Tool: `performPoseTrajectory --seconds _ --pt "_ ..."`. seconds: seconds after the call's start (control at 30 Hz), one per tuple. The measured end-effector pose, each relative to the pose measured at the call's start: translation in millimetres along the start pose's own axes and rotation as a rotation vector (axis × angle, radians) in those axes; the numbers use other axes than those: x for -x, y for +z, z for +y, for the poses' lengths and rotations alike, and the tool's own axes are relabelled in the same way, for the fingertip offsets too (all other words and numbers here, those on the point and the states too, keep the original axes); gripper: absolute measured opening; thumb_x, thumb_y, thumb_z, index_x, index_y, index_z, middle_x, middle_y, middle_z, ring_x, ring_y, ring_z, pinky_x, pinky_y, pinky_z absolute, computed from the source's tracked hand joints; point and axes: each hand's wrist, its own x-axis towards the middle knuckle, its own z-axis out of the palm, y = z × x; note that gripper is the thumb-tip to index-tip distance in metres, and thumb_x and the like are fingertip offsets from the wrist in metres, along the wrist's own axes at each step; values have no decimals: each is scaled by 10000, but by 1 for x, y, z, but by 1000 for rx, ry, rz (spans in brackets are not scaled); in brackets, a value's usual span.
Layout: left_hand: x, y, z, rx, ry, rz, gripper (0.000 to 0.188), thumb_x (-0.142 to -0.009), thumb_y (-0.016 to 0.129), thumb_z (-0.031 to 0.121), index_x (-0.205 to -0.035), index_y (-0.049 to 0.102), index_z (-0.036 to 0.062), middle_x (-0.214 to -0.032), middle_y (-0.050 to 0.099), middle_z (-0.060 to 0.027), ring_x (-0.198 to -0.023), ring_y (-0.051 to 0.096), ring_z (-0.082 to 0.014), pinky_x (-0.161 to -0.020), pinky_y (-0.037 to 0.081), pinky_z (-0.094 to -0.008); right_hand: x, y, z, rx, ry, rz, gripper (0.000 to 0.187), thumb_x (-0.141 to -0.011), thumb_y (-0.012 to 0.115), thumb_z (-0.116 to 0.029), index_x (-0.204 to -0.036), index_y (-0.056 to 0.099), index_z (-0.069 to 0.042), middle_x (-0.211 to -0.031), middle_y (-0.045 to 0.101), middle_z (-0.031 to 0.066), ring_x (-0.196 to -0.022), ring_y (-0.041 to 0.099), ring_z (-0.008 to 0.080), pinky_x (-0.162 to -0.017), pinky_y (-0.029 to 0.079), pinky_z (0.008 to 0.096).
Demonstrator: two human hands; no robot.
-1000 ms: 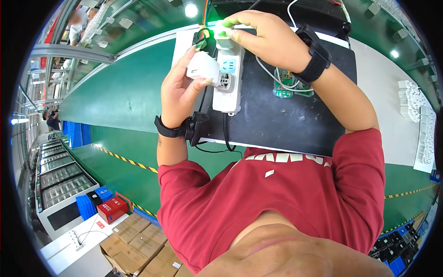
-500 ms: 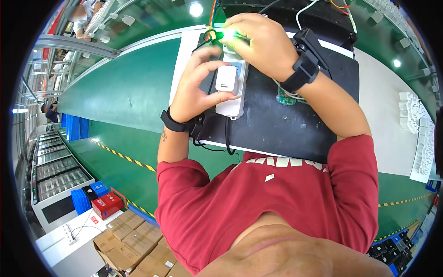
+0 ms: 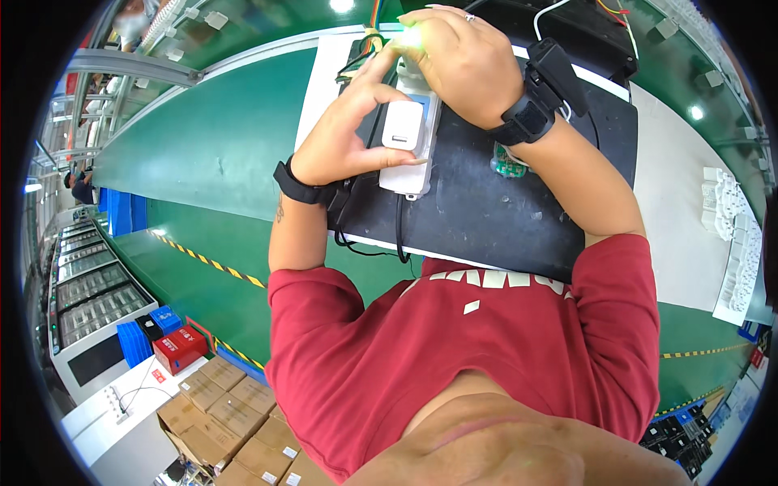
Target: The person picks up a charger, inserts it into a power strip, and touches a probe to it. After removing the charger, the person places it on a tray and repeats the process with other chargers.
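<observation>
A white block-shaped USB charger (image 3: 402, 124) with one port slot sits over a white power strip (image 3: 403, 180) on the black mat. My left hand (image 3: 339, 139) closes on the charger, thumb at its near edge and index finger at its far edge, while the other fingers reach up toward my right hand. My right hand (image 3: 474, 69) is bent over the strip's far end, fingers curled beside a bright green light (image 3: 411, 36). The glare and the fingers hide what it grips. Coloured wires (image 3: 376, 18) run up next to the light.
A green circuit board (image 3: 509, 164) with wires lies under my right forearm. Black equipment (image 3: 583, 40) stands at the back right. White parts (image 3: 724, 202) line the right side. Black cords (image 3: 399, 231) hang at the mat's near edge; cardboard boxes (image 3: 219, 397) are stacked lower left.
The view has shifted slightly. My left fingers have stretched up to meet my right hand at the green light. The thumb and index finger stay at the charger.
</observation>
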Motion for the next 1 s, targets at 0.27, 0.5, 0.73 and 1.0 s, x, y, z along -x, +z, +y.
performPoseTrajectory --seconds 0.27,0.5,0.73,1.0 --pt "-1 -3 4 -51 -17 -44 544 -609 786 294 -1010 502 59 -1358 343 -196 -1304 243 -345 -1060 102 -493 -7 -29 -26 -350 399 -31 164 -749 610 -169 -841 585 -34 -906 600 114 -829 575 271 -711 449 360" --pt "-2 1 0 -124 31 5 540 -638 763 308 -1027 470 74 -1389 313 -151 -1297 247 -363 -1059 115 -499 0 -36 -61 -135 310 -219 131 -726 625 -149 -802 597 -46 -889 577 63 -891 516 247 -780 359 358" --pt "0 2 -2 -150 70 39 471 -666 737 264 -1010 473 80 -1399 294 -152 -1298 240 -367 -1058 112 -505 5 -28 -68 -125 255 -173 135 -689 649 -160 -758 595 -56 -851 577 52 -894 513 242 -792 337 374" --pt "-1 2 -5 -91 69 38 417 -662 708 189 -1008 496 90 -1410 291 -118 -1314 217 -350 -1065 97 -485 19 -18 -74 -235 401 -25 72 -686 661 -125 -731 624 -84 -843 610 38 -997 549 236 -827 331 369"
